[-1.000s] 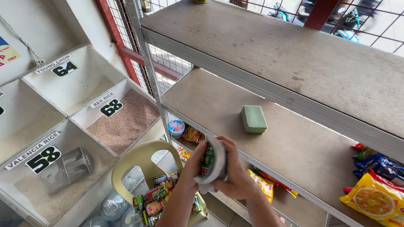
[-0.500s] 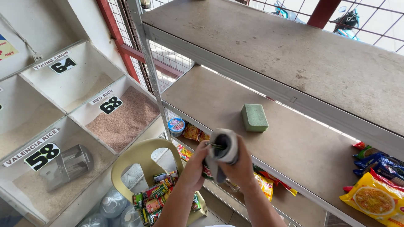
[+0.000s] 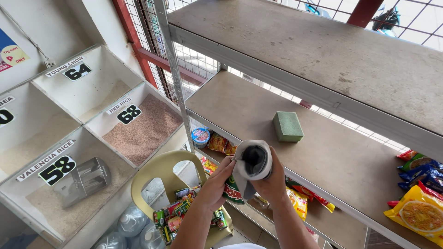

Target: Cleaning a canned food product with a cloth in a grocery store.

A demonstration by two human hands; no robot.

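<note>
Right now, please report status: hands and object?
Left hand and right hand both gripping grey cloth wrapped round a can. Green sponge on shelf beyond.

On the middle shelf [image 3: 350, 152] in front of you lies a green sponge block [image 3: 287, 126]; snack packets [image 3: 422, 205] sit at its right end. To your left, grain bins [image 3: 138, 133] hold reddish rice and a metal scoop [image 3: 85, 177]. Below you, a pale plastic chair [image 3: 159, 173] carries small cans [image 3: 177, 214], water bottles [image 3: 131, 223] beside it.
</note>
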